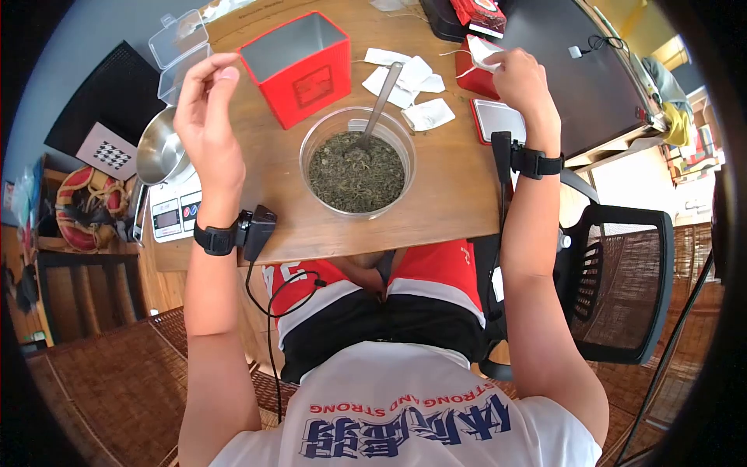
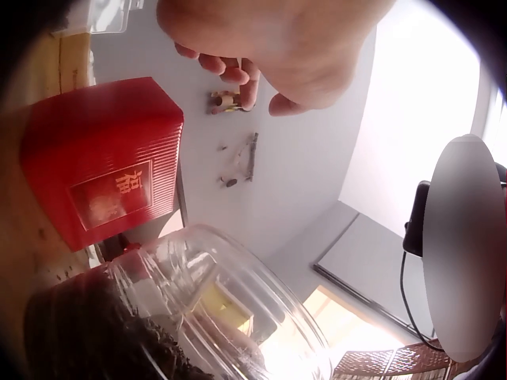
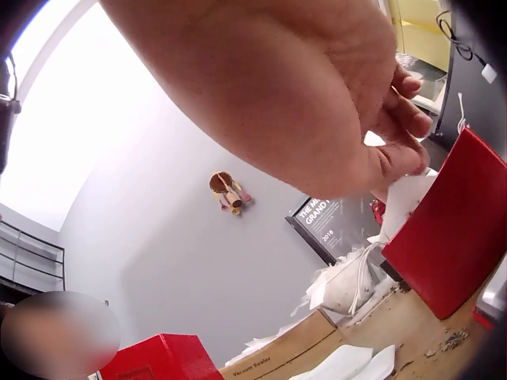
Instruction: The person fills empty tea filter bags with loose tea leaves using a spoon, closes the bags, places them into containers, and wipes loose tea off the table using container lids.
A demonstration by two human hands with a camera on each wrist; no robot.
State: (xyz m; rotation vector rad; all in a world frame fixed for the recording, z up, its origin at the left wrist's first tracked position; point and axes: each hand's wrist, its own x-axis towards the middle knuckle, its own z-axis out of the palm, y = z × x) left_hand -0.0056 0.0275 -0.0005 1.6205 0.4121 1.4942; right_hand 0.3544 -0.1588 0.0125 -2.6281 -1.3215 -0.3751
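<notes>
My right hand [image 1: 523, 82] pinches a white pouch [image 1: 484, 53] at the mouth of a small red box [image 1: 476, 78]; in the right wrist view the pouch [image 3: 408, 198] stands partly inside that box [image 3: 455, 229]. My left hand [image 1: 208, 128] is raised beside the large open red tin [image 1: 307, 74], fingers loosely bent, holding nothing. In the left wrist view the hand [image 2: 277, 47] hangs above the tin [image 2: 103, 158]. Between the hands sits a clear round tub [image 1: 305, 175] of dried dark green leaves [image 1: 354, 179], with a metal spoon [image 1: 381, 101] leaning in it.
Several white pouches [image 1: 428, 114] lie behind the tub. A small scale [image 1: 498, 118] sits at the right, a kitchen scale [image 1: 166, 221] and a metal bowl [image 1: 161, 148] at the left. A clear plastic case [image 1: 180, 47] stands at the back left, a black chair [image 1: 622, 284] to the right.
</notes>
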